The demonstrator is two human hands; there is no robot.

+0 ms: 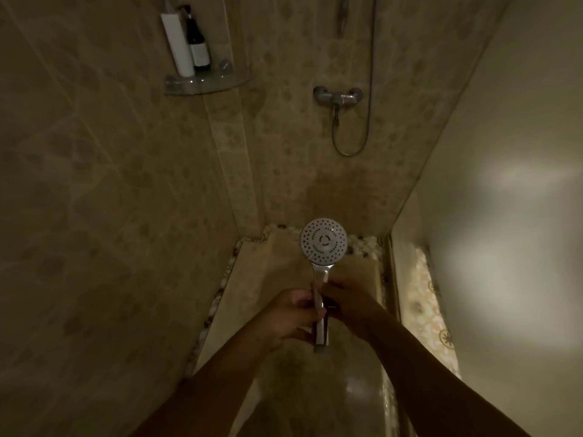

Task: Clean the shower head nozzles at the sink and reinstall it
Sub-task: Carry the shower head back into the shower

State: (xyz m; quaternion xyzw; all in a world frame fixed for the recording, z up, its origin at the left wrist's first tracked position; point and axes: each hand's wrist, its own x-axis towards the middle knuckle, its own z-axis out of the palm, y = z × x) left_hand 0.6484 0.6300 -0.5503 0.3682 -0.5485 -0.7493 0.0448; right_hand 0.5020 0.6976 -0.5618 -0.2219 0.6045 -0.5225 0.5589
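Shower head [324,242] handle gripped between left hand [288,316] and right hand [348,305].

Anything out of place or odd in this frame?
The shower head is unmounted, gripped by the left hand and right hand, with nothing attached at its handle end. Nothing looks spilled or damaged.
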